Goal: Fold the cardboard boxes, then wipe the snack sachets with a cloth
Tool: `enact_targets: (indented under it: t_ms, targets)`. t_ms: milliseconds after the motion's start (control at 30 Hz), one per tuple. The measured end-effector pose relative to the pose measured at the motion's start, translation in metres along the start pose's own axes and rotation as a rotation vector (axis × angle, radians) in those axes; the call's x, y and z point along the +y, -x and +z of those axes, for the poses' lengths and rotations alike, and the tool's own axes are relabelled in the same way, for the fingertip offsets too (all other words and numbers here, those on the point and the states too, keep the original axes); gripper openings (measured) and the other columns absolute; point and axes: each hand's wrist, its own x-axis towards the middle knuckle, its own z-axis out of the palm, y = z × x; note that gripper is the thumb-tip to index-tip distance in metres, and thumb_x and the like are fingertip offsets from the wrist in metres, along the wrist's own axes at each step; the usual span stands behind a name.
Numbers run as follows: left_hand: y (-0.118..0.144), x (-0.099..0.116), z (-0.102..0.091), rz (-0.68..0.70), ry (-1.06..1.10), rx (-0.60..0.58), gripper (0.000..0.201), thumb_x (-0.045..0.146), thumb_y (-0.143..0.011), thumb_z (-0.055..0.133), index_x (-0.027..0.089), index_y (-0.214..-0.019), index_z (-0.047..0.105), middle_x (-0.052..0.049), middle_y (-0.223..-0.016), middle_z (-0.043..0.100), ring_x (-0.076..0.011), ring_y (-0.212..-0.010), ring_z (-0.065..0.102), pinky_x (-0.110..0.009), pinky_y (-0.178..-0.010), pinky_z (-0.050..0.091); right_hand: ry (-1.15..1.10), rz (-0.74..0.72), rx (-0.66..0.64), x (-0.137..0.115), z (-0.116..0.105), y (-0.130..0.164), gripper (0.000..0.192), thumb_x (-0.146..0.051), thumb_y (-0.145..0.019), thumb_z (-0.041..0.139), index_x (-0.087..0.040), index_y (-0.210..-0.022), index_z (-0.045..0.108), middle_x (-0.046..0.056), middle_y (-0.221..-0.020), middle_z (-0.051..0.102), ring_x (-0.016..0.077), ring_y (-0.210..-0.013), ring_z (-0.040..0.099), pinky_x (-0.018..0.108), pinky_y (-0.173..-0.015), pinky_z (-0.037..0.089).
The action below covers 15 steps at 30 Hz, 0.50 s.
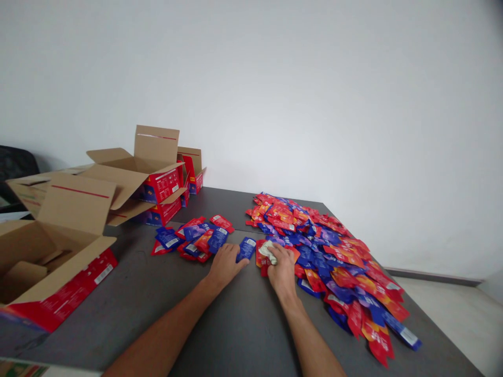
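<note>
Blue sachet (246,248) lies flat on the dark grey table (236,324), just beyond the fingertips of the left hand (225,265), which rests palm down with its fingers stretched out and close together, touching the sachet's near edge. Right of it, the right hand (281,268) sits at the near left edge of the big heap of sachets (330,256), its fingers curled down onto a red sachet (261,253) and a pale, crumpled-looking packet (269,251); whether it grips them or merely presses on them cannot be told. Both forearms reach in from the near edge, bare.

The sachets are small, flat, glossy rectangles in red, blue and orange, with white label patches. The heap spreads from the far middle of the table down to the near right. A smaller cluster of sachets (192,238) lies left of the left hand, well apart from the heap.

On the left stand open cardboard cartons: a large open box (55,262) at the near left, plain brown inside with a red printed outside, and more stacked boxes (153,178) farther back, flaps up. Behind is a plain white wall (314,78).
</note>
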Motion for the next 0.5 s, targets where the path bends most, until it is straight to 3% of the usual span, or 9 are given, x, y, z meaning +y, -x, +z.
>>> enact_targets:
  t_ms: [100, 267, 367, 500]
  targets:
    - [0.001, 0.002, 0.008, -0.022, -0.005, 0.016, 0.046, 0.045, -0.082, 0.060, 0.021, -0.122, 0.058, -0.013, -0.126, 0.060, -0.0335, -0.122, 0.042, -0.047, -0.101, 0.033, -0.023, -0.021, 0.001, 0.000, 0.001, 0.001, 0.066, 0.003, -0.055, 0.044, -0.022, -0.108, 0.073, 0.008, -0.122, 0.065, 0.0272, -0.110, 0.053, 0.045, -0.099, 0.043]
    - [-0.001, -0.013, 0.011, -0.066, 0.064, -0.126, 0.052, 0.039, -0.075, 0.065, 0.025, -0.125, 0.059, -0.009, -0.138, 0.055, -0.0366, -0.129, 0.037, -0.052, -0.102, 0.031, -0.037, -0.059, -0.029, -0.003, -0.001, 0.000, 0.064, 0.003, -0.058, 0.046, -0.023, -0.110, 0.072, 0.007, -0.123, 0.065, 0.0263, -0.110, 0.053, 0.045, -0.098, 0.043]
    - [0.000, -0.025, 0.007, 0.008, 0.134, -0.188, 0.065, 0.039, -0.069, 0.070, 0.029, -0.132, 0.055, -0.006, -0.141, 0.053, -0.0343, -0.134, 0.034, -0.050, -0.106, 0.029, -0.096, -0.162, -0.106, -0.009, 0.001, 0.001, 0.064, 0.005, -0.060, 0.045, -0.024, -0.111, 0.072, 0.006, -0.124, 0.065, 0.0258, -0.112, 0.052, 0.046, -0.099, 0.043]
    - [0.002, -0.037, 0.000, 0.037, 0.157, -0.156, 0.080, 0.041, -0.059, 0.078, 0.026, -0.133, 0.055, -0.008, -0.142, 0.052, -0.0344, -0.133, 0.036, -0.047, -0.106, 0.033, -0.158, -0.315, -0.256, -0.029, 0.008, 0.008, 0.076, 0.009, -0.056, 0.041, -0.028, -0.117, 0.069, 0.003, -0.128, 0.063, 0.0235, -0.118, 0.049, 0.045, -0.103, 0.041]
